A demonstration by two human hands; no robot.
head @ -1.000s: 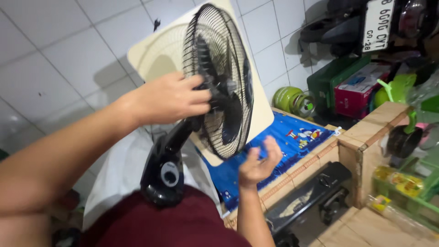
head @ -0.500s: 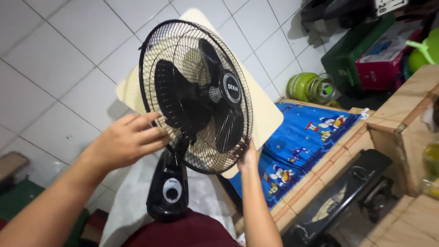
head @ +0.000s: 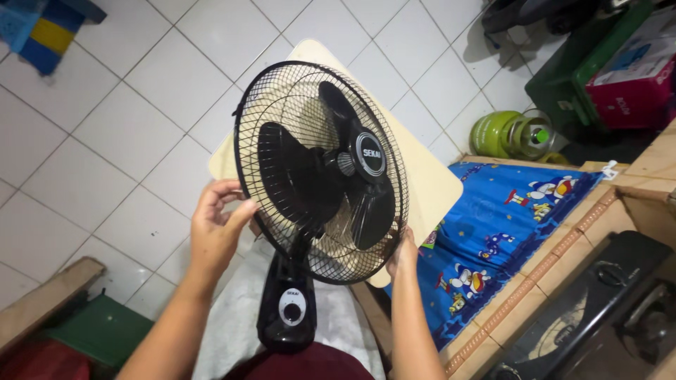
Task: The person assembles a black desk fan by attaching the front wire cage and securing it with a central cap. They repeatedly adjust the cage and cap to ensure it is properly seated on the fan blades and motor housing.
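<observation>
Fan grille (head: 320, 172) hides right hand (head: 401, 255) fingertips; left hand (head: 218, 229) cups rim.

A round badge (head: 371, 153) sits at the hub of the fan's front grille, black ringed in silver with pale lettering. Lower down, a small white label (head: 291, 293) marks the black base just above the round white dial. At the upper right, a red-and-white cardboard box (head: 629, 70) with a blue picture on its top lies inside a green crate (head: 563, 88); its edges run out of the frame, so its full shape is hard to tell.
</observation>
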